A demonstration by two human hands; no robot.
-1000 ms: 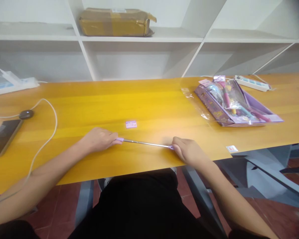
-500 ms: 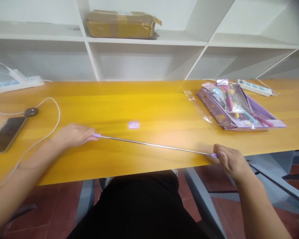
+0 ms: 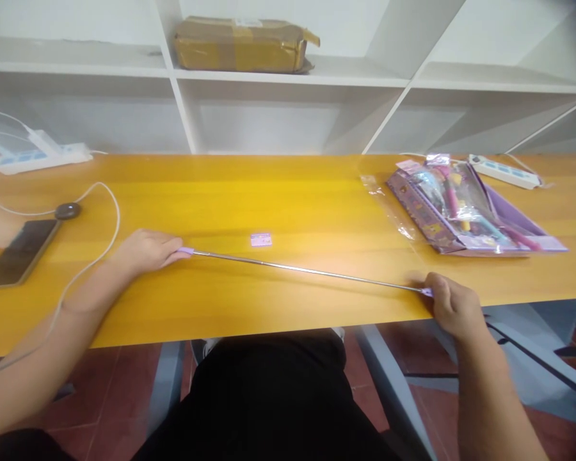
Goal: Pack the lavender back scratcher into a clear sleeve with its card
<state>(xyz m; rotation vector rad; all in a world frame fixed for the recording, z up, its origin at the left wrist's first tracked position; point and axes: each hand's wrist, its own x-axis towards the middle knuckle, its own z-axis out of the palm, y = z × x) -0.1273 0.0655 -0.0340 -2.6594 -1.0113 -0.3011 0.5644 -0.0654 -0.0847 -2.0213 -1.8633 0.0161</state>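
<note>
A thin silver telescopic rod with purple ends lies stretched out low over the yellow table, slanting down to the right. My left hand is closed round its left purple end. My right hand pinches the right purple end at the table's front edge. A small purple tag rests on the table just behind the rod.
A purple toy stationery pack in clear plastic lies at the right, with a white power strip behind it. At the left are a dark phone, a white cable with a round puck and another power strip. A cardboard parcel sits on the white shelf.
My hands have pulled apart, drawing the rod out from short to long. In the last half second the hands barely moved; the view shifted slightly.
</note>
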